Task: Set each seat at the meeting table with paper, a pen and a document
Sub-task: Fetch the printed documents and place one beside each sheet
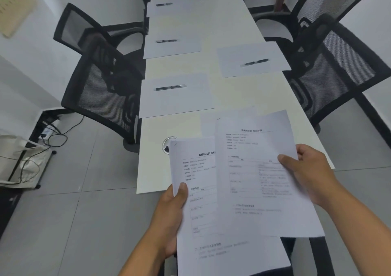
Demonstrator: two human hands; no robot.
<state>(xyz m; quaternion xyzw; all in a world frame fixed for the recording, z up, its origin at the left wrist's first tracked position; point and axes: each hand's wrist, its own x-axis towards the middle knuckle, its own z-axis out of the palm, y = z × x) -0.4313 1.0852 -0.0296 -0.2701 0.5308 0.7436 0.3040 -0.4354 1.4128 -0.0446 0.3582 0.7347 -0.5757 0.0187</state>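
Right hand pinches one document above the table's near end; left hand grips the stack just beside it. To seat it well, the document should land square beside a pen-topped sheet farther up the table.

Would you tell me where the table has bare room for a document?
Bare table runs down the middle between the two rows of sheets, and left of the cable hole. The sheet with a pen fills its seat edge.

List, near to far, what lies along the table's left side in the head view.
Cable hole → nearest sheet with pen → second sheet with pen → third sheet with pen.
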